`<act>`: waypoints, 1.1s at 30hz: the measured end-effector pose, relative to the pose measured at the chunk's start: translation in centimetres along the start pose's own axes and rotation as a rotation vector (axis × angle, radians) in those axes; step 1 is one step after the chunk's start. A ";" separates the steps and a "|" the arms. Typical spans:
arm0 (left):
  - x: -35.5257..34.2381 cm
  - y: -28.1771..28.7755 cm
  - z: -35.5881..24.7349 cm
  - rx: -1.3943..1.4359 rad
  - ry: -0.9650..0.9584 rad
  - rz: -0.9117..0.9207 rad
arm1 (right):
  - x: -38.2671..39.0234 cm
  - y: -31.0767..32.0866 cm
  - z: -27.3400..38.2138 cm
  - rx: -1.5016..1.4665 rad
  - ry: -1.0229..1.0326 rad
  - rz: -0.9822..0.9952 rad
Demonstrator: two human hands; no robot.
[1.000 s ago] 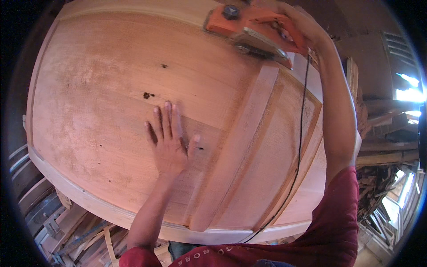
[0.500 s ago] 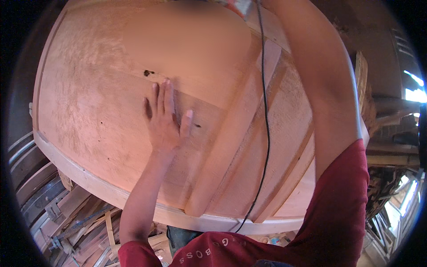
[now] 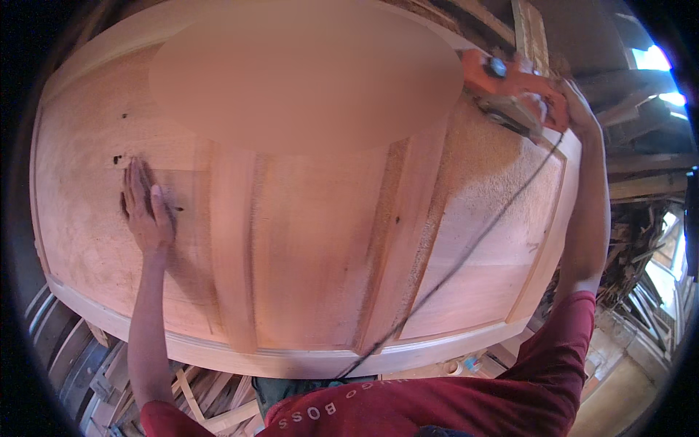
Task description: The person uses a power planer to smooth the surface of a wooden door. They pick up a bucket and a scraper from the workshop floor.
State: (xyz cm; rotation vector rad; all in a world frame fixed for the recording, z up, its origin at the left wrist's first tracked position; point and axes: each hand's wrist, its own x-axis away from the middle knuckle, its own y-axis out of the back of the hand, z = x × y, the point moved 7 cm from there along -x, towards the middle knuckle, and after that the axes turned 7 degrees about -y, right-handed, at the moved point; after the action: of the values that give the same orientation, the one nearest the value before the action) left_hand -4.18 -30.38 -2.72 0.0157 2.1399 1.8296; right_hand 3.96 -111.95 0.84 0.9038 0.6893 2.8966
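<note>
A large wooden door (image 3: 313, 255) with raised rails and recessed panels lies flat in front of me. My left hand (image 3: 151, 207) rests on its left panel with fingers stretched out, beside small dark knot holes (image 3: 117, 159). At the far right corner, my right hand (image 3: 580, 109) grips the rear of an orange electric planer (image 3: 517, 84). The planer looks tilted, with its metal base partly showing near the door's frame. Its black cord (image 3: 466, 255) runs back across the door towards my body. A blurred oval hides the far middle of the door.
Wood offcuts (image 3: 207, 397) lie below the near left edge. More scrap wood (image 3: 633, 269) is piled at the right, and a plank (image 3: 530, 36) stands beyond the far right corner. Pale shavings or dust cover parts of the door.
The view has swung, bringing the far right corner and the planer into sight. My right arm now extends to that corner. My left hand stays by the same knot holes.
</note>
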 end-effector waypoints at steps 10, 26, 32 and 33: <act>0.7 -1.3 1.8 0.101 -0.042 -0.074 | 1.7 -0.7 1.7 -0.106 0.019 -0.113; 0.1 -0.1 1.0 0.034 0.066 0.051 | -4.0 -20.3 17.7 0.040 0.154 0.037; -0.1 0.0 1.3 0.095 0.079 0.090 | -4.9 -30.2 25.6 0.127 0.170 -0.002; -0.2 0.2 1.3 0.101 0.083 0.086 | -6.4 -30.7 26.0 0.140 0.145 0.032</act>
State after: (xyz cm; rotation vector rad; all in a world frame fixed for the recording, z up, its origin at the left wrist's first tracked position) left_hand -3.76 -29.16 -2.64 0.0572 2.3213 1.7966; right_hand 20.37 -74.83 3.57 0.7276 0.9067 2.9963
